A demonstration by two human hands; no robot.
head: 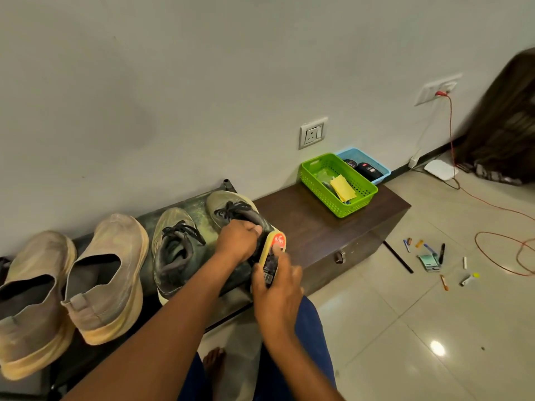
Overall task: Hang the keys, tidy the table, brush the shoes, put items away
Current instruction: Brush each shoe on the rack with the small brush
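Observation:
Two grey lace-up sneakers stand on a low dark bench (324,227). My left hand (238,237) grips the heel collar of the right sneaker (231,209). My right hand (278,296) holds a yellow Kiwi shoe-shine sponge (275,250) against that sneaker's outer side, which the hands mostly hide. The other grey sneaker (176,250) stands just to the left, untouched. A pair of beige slip-on shoes (107,279) fills the bench's left end.
A green basket (338,183) with yellow cloth and a blue basket (363,166) with dark tins sit at the bench's right end. Pens, markers and small items (434,259) lie scattered on the tiled floor. A red cable (492,204) runs across it.

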